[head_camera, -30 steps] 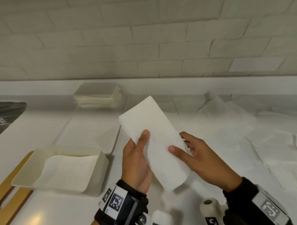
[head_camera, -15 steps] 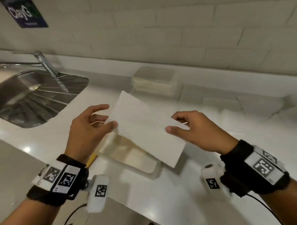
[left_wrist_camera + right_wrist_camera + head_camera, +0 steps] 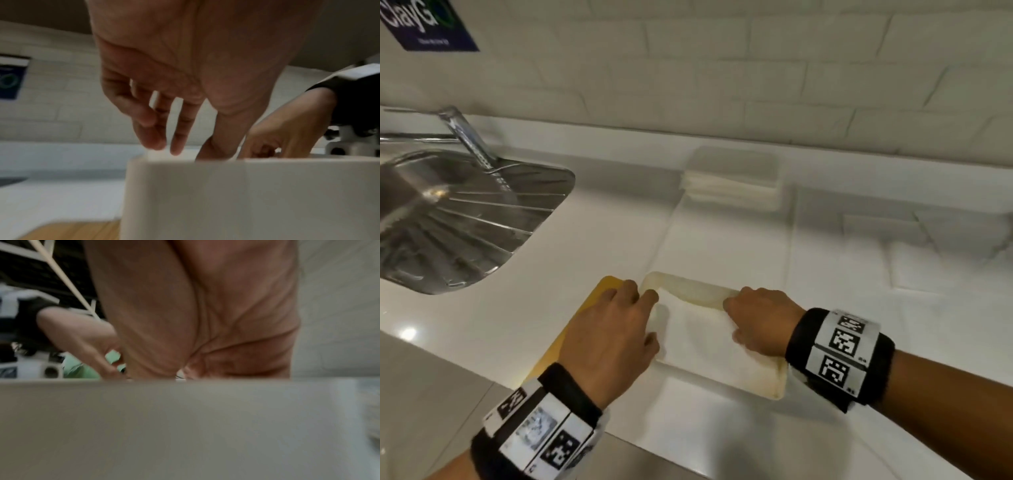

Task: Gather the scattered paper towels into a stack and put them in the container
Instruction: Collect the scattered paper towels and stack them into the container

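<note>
A cream rectangular container (image 3: 779,385) stands on the white counter in front of me, and both hands reach into it. One white paper towel (image 3: 698,346) lies flat inside. My left hand (image 3: 654,318) is at the towel's left edge: its thumb dips inside and its fingers hang straight and spread over the rim (image 3: 226,194). At the towel's right edge my right hand (image 3: 732,318) has its fingers curled down onto the paper. The container wall (image 3: 185,418) hides those fingertips in the right wrist view.
A neat stack of paper towels (image 3: 732,178) sits by the back wall. Loose towels (image 3: 900,246) lie spread on the counter to the right. A steel sink (image 3: 448,219) is on the left. A yellow board (image 3: 599,291) lies under the container's left side.
The towel, held in the air between both hands before, has come down into the container. Both hands followed it down, and my view has swung left towards the sink.
</note>
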### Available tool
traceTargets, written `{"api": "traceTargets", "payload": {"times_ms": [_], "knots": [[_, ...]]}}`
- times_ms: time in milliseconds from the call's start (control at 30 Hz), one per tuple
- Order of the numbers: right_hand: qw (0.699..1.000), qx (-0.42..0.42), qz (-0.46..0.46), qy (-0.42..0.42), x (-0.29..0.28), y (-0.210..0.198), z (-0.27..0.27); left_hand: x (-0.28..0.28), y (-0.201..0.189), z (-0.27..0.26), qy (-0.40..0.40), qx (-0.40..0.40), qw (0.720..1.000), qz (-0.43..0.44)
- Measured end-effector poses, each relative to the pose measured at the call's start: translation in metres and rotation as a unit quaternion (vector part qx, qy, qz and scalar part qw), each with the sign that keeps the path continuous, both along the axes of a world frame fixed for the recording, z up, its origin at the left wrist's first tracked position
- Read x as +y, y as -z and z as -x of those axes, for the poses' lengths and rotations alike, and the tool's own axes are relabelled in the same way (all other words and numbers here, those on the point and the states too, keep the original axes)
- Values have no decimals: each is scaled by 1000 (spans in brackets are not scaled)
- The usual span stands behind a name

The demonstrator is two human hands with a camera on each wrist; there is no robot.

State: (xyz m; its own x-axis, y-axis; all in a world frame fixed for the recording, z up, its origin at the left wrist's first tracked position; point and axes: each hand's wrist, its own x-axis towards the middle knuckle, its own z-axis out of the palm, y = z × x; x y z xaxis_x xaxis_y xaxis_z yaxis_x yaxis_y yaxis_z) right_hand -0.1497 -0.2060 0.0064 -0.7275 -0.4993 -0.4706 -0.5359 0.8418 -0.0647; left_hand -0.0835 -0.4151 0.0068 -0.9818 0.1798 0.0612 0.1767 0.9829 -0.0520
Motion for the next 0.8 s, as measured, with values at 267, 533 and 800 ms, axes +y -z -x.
{"api": "traceTargets", "payload": {"times_ms": [267, 533, 800], "knots": [[998, 16, -44, -43, -6, -22, -24, 7, 11, 28, 21, -233, 972, -6], [961, -92, 259, 14, 76, -41, -19, 0, 13, 27, -33, -206, 972, -111], [921, 65, 82, 375, 373, 0, -75, 198, -64, 52, 95, -189, 949, -232]]}}
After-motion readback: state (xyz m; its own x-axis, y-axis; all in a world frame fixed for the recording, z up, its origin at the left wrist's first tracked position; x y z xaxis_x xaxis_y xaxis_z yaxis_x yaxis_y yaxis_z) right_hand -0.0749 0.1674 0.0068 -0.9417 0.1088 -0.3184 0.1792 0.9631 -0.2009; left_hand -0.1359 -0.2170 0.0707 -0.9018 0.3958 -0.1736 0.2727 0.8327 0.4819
